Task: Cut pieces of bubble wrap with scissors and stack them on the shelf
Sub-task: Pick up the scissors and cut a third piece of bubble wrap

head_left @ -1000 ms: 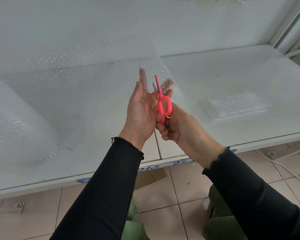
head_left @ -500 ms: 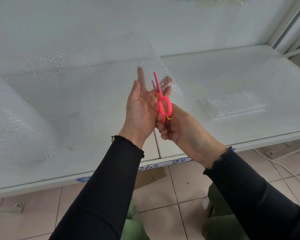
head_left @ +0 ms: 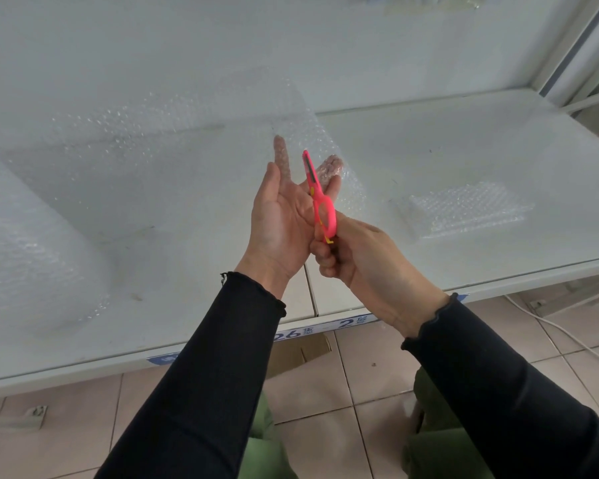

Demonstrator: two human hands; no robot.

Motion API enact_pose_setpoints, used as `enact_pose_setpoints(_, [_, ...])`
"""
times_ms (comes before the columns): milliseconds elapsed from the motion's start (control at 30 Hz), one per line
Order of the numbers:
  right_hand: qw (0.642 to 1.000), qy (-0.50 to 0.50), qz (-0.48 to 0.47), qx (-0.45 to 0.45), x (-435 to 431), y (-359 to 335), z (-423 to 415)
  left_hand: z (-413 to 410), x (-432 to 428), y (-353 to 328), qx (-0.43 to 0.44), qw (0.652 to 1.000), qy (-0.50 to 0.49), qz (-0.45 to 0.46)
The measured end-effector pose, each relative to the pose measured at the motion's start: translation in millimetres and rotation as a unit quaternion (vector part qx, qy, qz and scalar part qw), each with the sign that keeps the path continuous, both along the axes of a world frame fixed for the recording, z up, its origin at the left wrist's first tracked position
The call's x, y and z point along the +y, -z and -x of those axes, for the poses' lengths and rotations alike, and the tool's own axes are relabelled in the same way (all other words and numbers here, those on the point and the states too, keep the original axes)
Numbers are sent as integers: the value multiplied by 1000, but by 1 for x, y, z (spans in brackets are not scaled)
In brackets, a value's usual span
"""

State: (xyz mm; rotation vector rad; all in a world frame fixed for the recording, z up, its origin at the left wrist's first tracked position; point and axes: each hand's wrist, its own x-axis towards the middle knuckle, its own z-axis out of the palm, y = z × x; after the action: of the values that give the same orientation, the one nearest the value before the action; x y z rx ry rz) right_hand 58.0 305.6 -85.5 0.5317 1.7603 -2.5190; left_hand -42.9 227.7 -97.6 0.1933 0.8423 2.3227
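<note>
The scissors (head_left: 320,198) have closed since earlier. Mid-frame, the right hand (head_left: 360,261) grips them; the left hand (head_left: 277,219), fingers straight, backs the wrap (head_left: 301,133). Seemingly mid-cut: next, reopen, advance, then add to the stack (head_left: 464,209), right.

A white cable (head_left: 565,337) and brown cardboard (head_left: 305,354) lie on the tiled floor (head_left: 343,426).

Right hand (head_left: 363,257) grips scissors (head_left: 322,205); left hand (head_left: 281,216) supports bubble wrap (head_left: 301,126).
</note>
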Motion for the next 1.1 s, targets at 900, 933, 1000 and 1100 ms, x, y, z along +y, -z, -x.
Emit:
enact_pose_setpoints(900, [999, 32, -20, 1, 10, -6, 21, -16, -12, 11, 104, 988, 16, 109])
enact_pose_setpoints(933, [999, 34, -19, 0, 10, -6, 23, -19, -12, 7, 104, 989, 19, 106])
enact_pose_setpoints(1000, [999, 41, -16, -1, 11, -6, 25, -24, -12, -1, 115, 986, 30, 115])
enact_pose_setpoints(1100, [999, 43, -18, 0, 12, -7, 27, -32, -12, -11, 127, 983, 51, 124])
